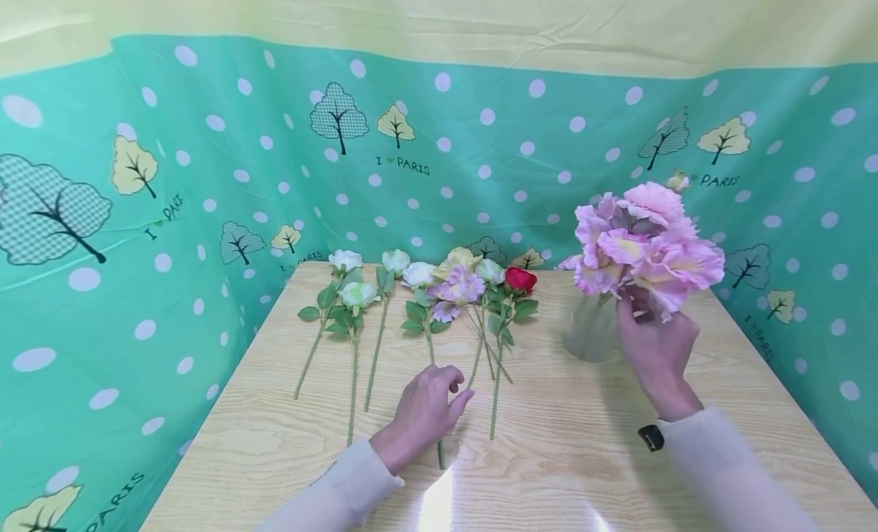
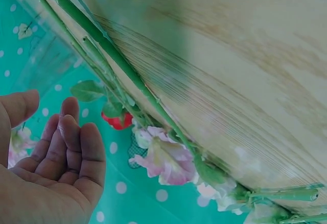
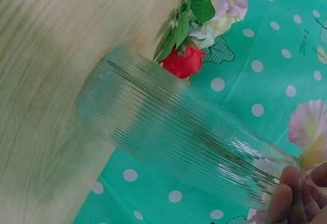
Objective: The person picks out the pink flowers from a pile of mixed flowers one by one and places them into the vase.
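Ribbed clear glass vase (image 1: 591, 330) stands at the table's right side, with a bunch of frilly pink flowers (image 1: 648, 246) above its mouth. Just under the blooms, my right hand (image 1: 655, 345) has its fingers curled at the pink flower's stem, close to the rim; petals hide part of the grip. The right wrist view shows those fingertips (image 3: 290, 175) at the mouth of the glass vase (image 3: 179, 127), with green stem showing through the ribbing. My left hand (image 1: 428, 402) hovers over the lower stem of a white rose (image 1: 418, 274), its fingers loosely bent and holding nothing.
Artificial flowers lie in a row across the wooden table (image 1: 549, 463), blooms toward the back: several white and greenish roses (image 1: 358, 294), a lilac flower (image 1: 461, 286), a yellow one (image 1: 461, 257) and a red rose (image 1: 520, 280). A green dotted curtain (image 1: 439, 174) surrounds the table.
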The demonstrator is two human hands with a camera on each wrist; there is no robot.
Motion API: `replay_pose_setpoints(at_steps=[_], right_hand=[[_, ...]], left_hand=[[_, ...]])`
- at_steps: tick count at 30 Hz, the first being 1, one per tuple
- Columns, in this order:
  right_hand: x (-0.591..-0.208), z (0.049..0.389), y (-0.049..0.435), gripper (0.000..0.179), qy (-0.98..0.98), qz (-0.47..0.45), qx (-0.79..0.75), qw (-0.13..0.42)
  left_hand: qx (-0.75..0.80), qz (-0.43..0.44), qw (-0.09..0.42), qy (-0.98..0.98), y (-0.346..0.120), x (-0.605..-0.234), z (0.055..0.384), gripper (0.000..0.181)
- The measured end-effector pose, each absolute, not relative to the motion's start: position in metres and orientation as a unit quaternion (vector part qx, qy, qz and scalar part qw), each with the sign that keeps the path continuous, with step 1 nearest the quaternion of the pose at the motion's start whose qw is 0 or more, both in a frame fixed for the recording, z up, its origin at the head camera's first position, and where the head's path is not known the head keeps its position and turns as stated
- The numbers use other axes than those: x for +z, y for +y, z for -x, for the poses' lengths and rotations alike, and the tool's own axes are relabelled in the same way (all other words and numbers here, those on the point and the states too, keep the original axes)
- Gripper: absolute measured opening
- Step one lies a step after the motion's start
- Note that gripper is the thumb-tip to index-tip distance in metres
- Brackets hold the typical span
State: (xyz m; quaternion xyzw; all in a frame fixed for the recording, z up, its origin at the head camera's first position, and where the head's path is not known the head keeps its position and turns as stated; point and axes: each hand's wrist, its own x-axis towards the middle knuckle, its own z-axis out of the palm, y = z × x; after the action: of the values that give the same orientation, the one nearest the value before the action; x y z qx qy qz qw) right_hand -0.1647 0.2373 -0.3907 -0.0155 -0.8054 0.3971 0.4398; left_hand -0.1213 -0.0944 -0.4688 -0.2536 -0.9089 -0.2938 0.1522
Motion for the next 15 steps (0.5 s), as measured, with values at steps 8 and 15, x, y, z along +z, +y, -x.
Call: replay_pose_setpoints(at_steps=[8,15], right_hand=[[-0.398,0.155,0.236,0.012,-0.817,-0.029,0.332,0.470],[-0.410,0.145,0.231,0.010,-0.816,-0.071,0.301,0.488]], left_hand=[[-0.291,0.248,0.146,-0.912,-0.095,-0.469,0.122,0.021],[-0.294,0.243,0.141,-0.914,-0.095,-0.470,0.123,0.021]])
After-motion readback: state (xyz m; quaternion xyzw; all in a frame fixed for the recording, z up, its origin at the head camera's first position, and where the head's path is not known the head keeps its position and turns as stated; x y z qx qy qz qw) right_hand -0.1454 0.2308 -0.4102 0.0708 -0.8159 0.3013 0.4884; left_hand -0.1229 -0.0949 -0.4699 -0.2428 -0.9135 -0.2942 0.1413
